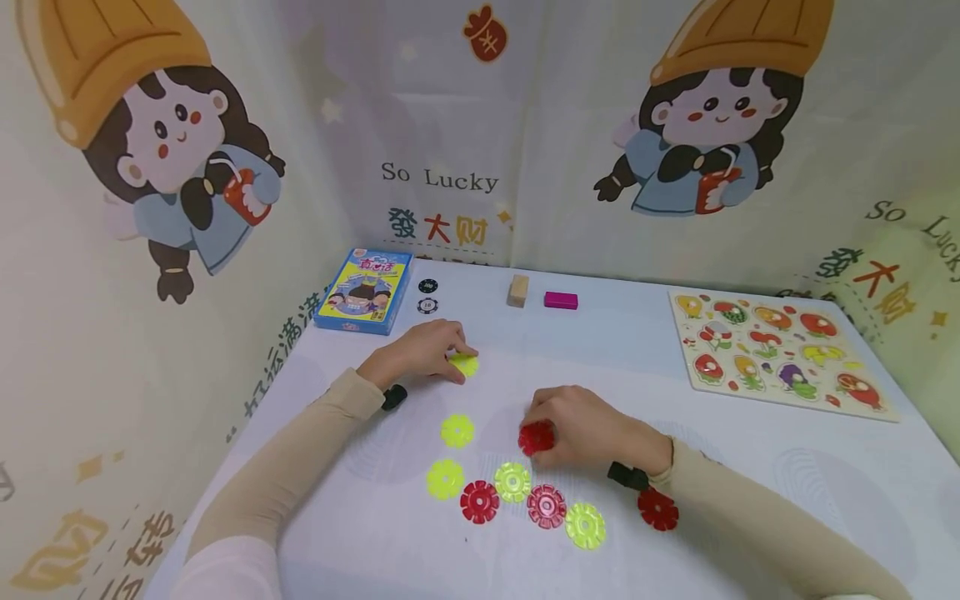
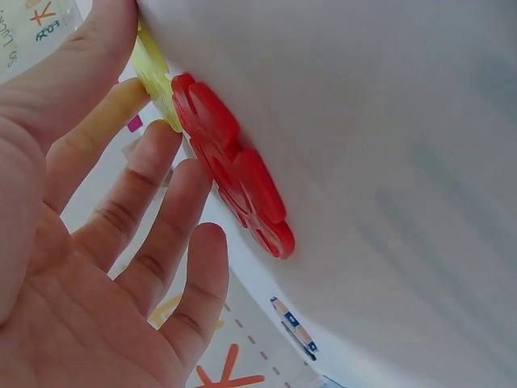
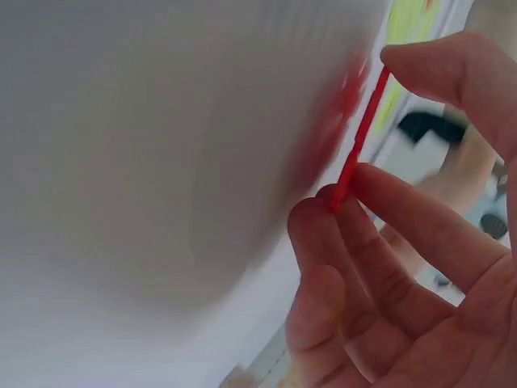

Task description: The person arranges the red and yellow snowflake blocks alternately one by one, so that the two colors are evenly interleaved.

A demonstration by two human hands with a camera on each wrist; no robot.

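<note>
My left hand [image 1: 429, 348] pinches a yellow snowflake disc [image 1: 467, 364] between thumb and fingertips near the table's middle. In the left wrist view a red snowflake disc [image 2: 230, 162] lies right beside the yellow one [image 2: 158, 79]; the hand hides it in the head view. My right hand [image 1: 581, 425] holds another red snowflake disc [image 1: 537, 436] by its edges, seen edge-on [image 3: 362, 139] in the right wrist view. A blurred red shape [image 3: 327, 129] shows just beyond it. Below lie yellow discs [image 1: 457, 431] and a row of alternating red [image 1: 546, 506] and yellow [image 1: 585, 525] discs.
A lone red disc [image 1: 657, 509] lies by the right wrist. Toward the back are a blue card box [image 1: 363, 292], two poker chips [image 1: 427, 306], a wooden block [image 1: 518, 291] and a magenta block [image 1: 561, 300]. A fruit puzzle board [image 1: 780, 354] lies at the right.
</note>
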